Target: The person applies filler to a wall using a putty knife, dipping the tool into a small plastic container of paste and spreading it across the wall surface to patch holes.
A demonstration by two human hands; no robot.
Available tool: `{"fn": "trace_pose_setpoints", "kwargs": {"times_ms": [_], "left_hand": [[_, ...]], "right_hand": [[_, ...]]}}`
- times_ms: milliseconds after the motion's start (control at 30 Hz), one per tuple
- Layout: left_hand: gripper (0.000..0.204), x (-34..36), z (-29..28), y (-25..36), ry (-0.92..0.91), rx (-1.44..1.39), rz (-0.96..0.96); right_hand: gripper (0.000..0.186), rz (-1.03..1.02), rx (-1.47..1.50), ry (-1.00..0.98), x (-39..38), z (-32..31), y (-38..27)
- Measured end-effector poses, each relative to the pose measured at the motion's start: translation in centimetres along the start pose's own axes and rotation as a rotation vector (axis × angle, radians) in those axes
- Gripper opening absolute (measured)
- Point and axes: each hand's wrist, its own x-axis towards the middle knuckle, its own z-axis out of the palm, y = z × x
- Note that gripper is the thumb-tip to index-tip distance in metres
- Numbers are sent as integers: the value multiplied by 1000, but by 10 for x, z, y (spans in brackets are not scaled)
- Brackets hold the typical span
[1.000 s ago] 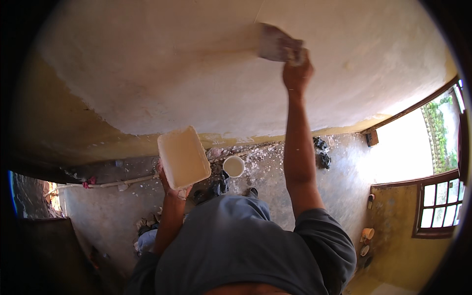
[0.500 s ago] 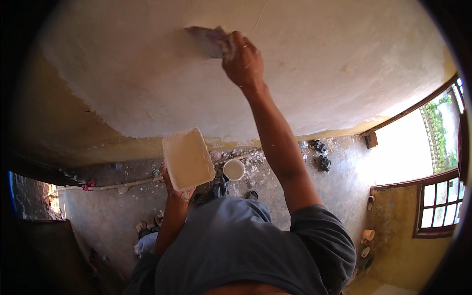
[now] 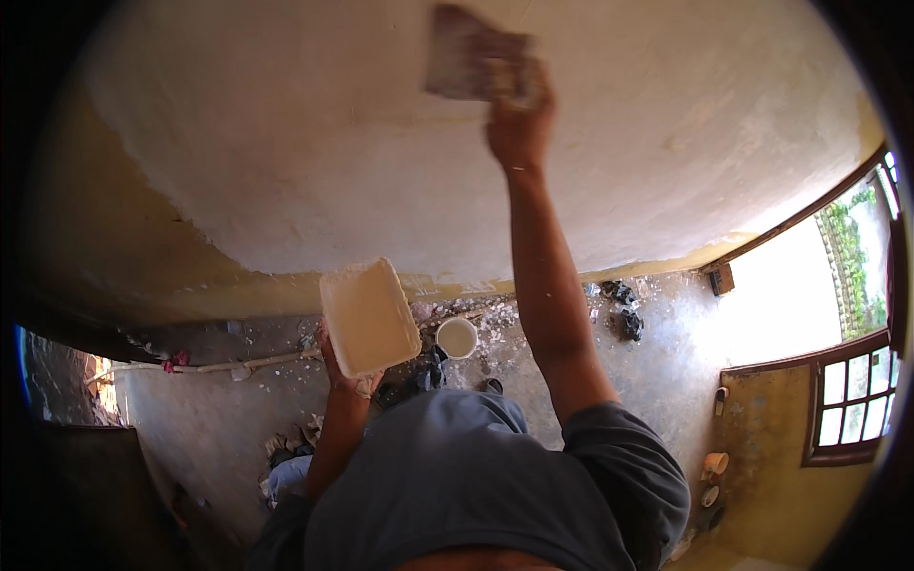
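Observation:
My right hand (image 3: 523,112) is raised high against the wall (image 3: 314,162), closed round a wide, flat putty knife (image 3: 464,55). Motion blurs the blade, so I cannot tell whether its edge touches the wall. Lower down at the left, my left hand (image 3: 348,373) holds up a rectangular cream tray (image 3: 369,319) by its underside and near end. A smooth pale paste coats the tray's inside. Most of the left fingers are hidden behind it. Pale filler covers most of the wall, with a bare yellowish band along its left and bottom.
On the floor below stands a white bucket (image 3: 457,338) with pale contents. White flakes and dark plastic scraps (image 3: 628,324) lie along the wall's foot. A long pole (image 3: 219,363) lies at the left. A bright doorway and a barred window (image 3: 856,395) are at the right.
My right hand has swept the putty knife up and to the right across the wall, and the blade has turned. My left hand and the tray have barely shifted.

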Motion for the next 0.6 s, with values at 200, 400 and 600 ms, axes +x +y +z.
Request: {"fn": "trace_pose_setpoints", "kwargs": {"times_ms": [200, 400, 600], "left_hand": [[53, 7, 12, 2, -95, 100, -6], [51, 3, 6, 2, -22, 77, 5], [52, 1, 12, 1, 16, 4, -50]], "right_hand": [[25, -275, -365, -78, 34, 26, -17], [25, 95, -166, 477, 96, -117, 77], [23, -67, 263, 345, 62, -71, 21]]}}
